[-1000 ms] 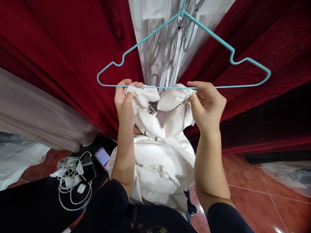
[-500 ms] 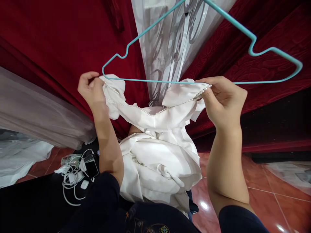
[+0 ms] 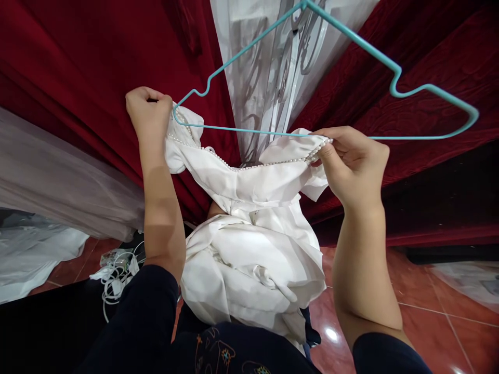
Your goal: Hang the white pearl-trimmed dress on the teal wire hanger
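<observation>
A white dress [image 3: 249,249] with pearl beading along its neckline lies bunched across my lap, its top stretched between my hands. My left hand [image 3: 150,114] pinches one shoulder of the dress beside the left end of a light blue hanger [image 3: 249,130]. At the other shoulder, my right hand [image 3: 353,166] grips the beaded edge between thumb and fingers, just behind and under the hanger's bottom bar. The left hanger end overlaps the left sleeve; whether it is inside the sleeve I cannot tell. The hanger's right end sticks out beyond my right hand, free of the dress.
Red curtains [image 3: 97,62] hang on both sides of a white ornate metal frame [image 3: 288,78]. White cables [image 3: 117,283] lie on a black surface at lower left. Pale sheer fabric [image 3: 70,171] hangs at the left, and red floor tiles [image 3: 429,311] show at lower right.
My left hand has risen, lifting the left shoulder of the dress and pulling the neckline straighter. The hanger has shifted slightly and its top apex has come into view. My right hand has dropped slightly.
</observation>
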Motion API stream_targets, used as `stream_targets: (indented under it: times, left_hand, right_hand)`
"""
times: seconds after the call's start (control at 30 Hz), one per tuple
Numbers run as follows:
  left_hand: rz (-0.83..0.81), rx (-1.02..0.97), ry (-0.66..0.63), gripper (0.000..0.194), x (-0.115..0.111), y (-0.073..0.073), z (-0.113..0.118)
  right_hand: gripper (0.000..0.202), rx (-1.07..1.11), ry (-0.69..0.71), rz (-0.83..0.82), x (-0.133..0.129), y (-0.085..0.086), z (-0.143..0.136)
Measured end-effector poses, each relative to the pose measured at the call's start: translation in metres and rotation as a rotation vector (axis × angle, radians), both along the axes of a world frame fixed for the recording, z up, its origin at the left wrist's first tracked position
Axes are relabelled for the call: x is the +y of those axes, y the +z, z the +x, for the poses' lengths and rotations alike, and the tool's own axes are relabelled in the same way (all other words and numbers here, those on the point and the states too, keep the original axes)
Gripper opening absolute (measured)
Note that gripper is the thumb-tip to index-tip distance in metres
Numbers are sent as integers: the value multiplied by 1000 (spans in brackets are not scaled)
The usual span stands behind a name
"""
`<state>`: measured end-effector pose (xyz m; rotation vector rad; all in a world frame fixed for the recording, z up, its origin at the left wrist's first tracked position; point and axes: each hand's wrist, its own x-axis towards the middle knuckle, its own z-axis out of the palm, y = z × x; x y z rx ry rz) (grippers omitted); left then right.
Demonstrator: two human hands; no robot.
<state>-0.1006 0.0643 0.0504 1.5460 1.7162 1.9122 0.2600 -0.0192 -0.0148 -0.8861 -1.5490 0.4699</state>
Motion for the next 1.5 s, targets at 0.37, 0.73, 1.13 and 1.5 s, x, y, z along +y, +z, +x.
stream_targets:
  times: [0.37, 0.73, 1.13, 1.5]
  left_hand:
    - [308, 142, -342, 30, -2, 27, 52]
    - [-34, -38, -709, 41, -57, -3, 98]
    - [-85, -921, -764, 44, -80, -47, 162]
    - [108, -965, -603, 46, -82, -34, 154]
  right_hand:
    - [18, -7, 32, -58, -4, 0, -12]
    - [17, -36, 7, -53, -3, 2, -4]
    - [30, 16, -109, 130, -9, -13, -20]
    - [28, 502, -614, 157, 14, -9, 49]
